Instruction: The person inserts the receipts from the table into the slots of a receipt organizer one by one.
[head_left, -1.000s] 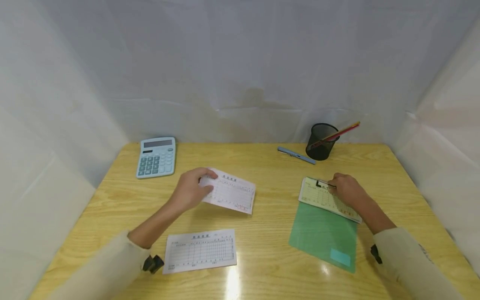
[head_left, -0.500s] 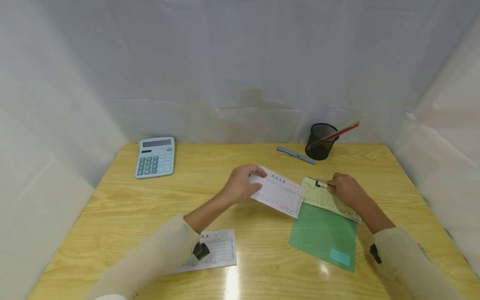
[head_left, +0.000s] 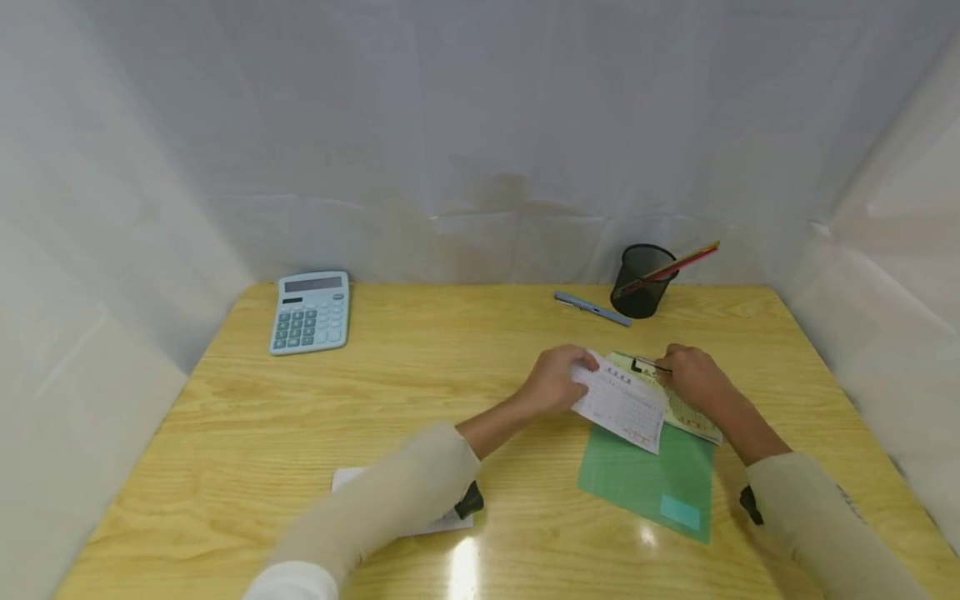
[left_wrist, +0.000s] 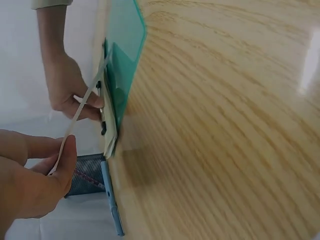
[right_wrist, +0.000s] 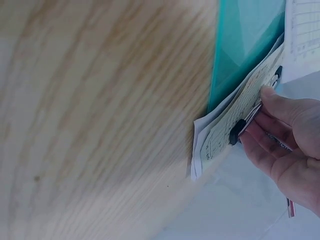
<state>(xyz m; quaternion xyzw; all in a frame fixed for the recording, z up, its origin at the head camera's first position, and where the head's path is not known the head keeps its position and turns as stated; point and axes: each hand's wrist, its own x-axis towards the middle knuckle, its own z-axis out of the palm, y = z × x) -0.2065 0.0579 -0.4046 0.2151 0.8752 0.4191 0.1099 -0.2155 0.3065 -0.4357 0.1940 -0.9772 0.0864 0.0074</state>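
Note:
My left hand (head_left: 553, 379) pinches the left edge of a white printed form (head_left: 622, 404) between thumb and fingers. This form overlaps a stack of yellow printed forms (head_left: 693, 418) in the head view; edge-on in the left wrist view, it is a thin strip (left_wrist: 80, 107) raised off the table. Under the yellow stack is a translucent green clipboard (head_left: 637, 475). With thumb and fingers, my right hand (head_left: 696, 379) grips the clipboard's metal clip (right_wrist: 252, 117), which has black ends. White sheets (right_wrist: 197, 142) show beneath the yellow ones in the right wrist view.
A white form pad (head_left: 446, 523) lies at the front, mostly hidden under my left sleeve. At the back left is a light blue calculator (head_left: 311, 312). A blue pen (head_left: 592, 308) rests beside a black mesh cup (head_left: 633, 300) with pencils (head_left: 693, 257). White sheeting surrounds the table.
My left hand has carried the white form rightward from mid-table until it overlaps the yellow forms. The left sleeve now covers most of the front pad. My right hand has stayed on the clip.

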